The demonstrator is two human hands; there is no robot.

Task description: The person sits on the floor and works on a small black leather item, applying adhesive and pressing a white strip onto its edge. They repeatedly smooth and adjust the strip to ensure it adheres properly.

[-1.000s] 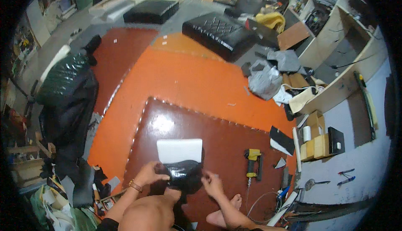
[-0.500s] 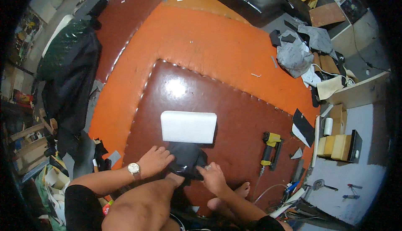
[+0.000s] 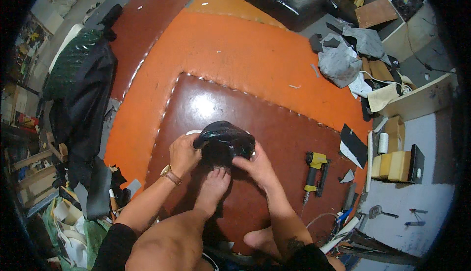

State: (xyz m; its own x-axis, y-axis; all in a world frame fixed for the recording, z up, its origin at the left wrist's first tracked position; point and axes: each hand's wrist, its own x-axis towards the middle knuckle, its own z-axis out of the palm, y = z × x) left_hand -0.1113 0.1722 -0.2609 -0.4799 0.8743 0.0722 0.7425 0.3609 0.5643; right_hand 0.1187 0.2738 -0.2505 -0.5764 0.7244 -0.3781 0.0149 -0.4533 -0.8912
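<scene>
Head view shows me the left hand (image 3: 184,152) clasping the left edge of a glossy black leather-like cover (image 3: 226,134), the right hand (image 3: 256,165) gripping its right edge. Over to the right, a pneumatic stapler (image 3: 314,171) lies on the brown mat (image 3: 277,133).

no text, label, brand, number or sign is showing clearly enough to be read. the yellow-and-black nail gun (image 3: 312,175) is lying too small in view for any lettering to be made out, the wristwatch (image 3: 166,171) is presenting its dial too edge-on for reading, and the red item (image 3: 27,121) at the far left is appearing too blurred.
</scene>
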